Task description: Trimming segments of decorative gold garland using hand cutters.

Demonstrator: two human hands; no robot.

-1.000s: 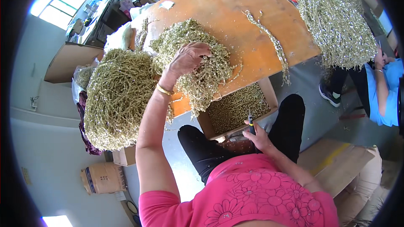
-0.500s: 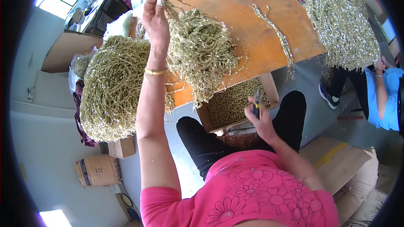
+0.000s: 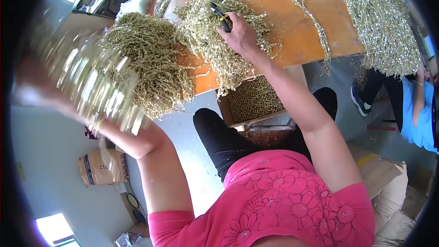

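Observation:
My right hand (image 3: 241, 33) is closed around small pliers (image 3: 221, 17) with black and yellow handles. Their jaws point away, over a heap of thin glittering gold strands (image 3: 217, 57) on the table. Far out at the left, my left hand (image 3: 34, 80) is smeared by motion. A blurred bundle of shiny gold strands (image 3: 98, 82) swings from it, so it appears to grip them; the fingers themselves cannot be made out. Between the two hands, a second heap of gold strands (image 3: 144, 50) droops over the table's edge.
An orange wooden table (image 3: 283, 27) carries a loose strand (image 3: 313, 20). Below its near edge stands a box of small gold beads (image 3: 256, 103), between my knees. Another person's hand (image 3: 423, 74) is beside a large hanging bundle (image 3: 384, 32) at right. Cardboard (image 3: 379, 174) lies lower right.
My left hand has swung from above the table out to the left, with a bundle of strands. My right hand has carried the pliers from above the bead box up to the middle heap.

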